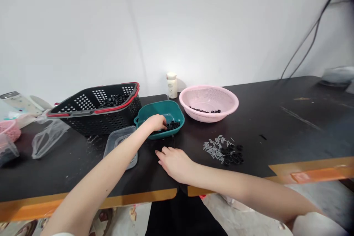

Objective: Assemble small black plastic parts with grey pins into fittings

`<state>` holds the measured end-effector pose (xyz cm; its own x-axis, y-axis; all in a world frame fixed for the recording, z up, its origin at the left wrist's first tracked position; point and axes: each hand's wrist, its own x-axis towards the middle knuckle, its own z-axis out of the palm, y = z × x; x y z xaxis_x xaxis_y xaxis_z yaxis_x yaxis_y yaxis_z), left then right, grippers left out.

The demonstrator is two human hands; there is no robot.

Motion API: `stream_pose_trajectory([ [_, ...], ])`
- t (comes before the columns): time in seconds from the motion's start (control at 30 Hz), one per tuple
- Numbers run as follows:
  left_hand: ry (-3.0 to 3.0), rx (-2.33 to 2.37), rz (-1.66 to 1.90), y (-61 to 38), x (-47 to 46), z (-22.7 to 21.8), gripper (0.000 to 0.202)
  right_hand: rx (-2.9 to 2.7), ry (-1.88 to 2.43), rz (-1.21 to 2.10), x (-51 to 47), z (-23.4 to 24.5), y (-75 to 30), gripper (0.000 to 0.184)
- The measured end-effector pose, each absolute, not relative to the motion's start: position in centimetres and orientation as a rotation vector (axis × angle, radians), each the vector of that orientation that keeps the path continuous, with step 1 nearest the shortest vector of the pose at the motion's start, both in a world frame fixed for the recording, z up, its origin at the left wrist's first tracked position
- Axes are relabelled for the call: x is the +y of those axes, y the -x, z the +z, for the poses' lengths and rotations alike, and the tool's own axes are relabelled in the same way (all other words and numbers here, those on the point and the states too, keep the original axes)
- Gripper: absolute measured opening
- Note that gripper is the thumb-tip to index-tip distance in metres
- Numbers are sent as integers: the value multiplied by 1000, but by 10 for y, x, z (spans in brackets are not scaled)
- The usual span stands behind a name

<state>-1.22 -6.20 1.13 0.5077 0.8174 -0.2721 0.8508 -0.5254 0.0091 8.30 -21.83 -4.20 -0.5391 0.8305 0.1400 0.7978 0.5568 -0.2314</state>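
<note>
Black pieces (173, 125): in the teal bowl (166, 107), under the left fingertips.
Left hand (156, 121): reaches into the bowl with fingers curled onto the pieces; I cannot tell whether it pinches any.
Right hand (174, 162): flat on the table (290, 125) just before the bowl, fingers loose, holding nothing.
Pins (214, 149): piled right of the right hand.
Basket (96, 112): left of the left hand.

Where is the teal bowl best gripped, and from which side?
Probably the teal bowl by the lug at its left end, from the front left: it juts past the rim, while the left hand covers the front rim and the pink colander crowds the right.
</note>
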Motion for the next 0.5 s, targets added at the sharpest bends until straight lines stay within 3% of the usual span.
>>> stream_pose_trajectory([
  [0.3, -2572, 1382, -415, 14, -52, -1, 21, -1980, 1718, 374, -218, -44, -255, 22],
  [0.5, -2642, 1453, -87, 12, -72, 22, 15, -1811, 1926, 510, -197, -53, -322, 18],
])
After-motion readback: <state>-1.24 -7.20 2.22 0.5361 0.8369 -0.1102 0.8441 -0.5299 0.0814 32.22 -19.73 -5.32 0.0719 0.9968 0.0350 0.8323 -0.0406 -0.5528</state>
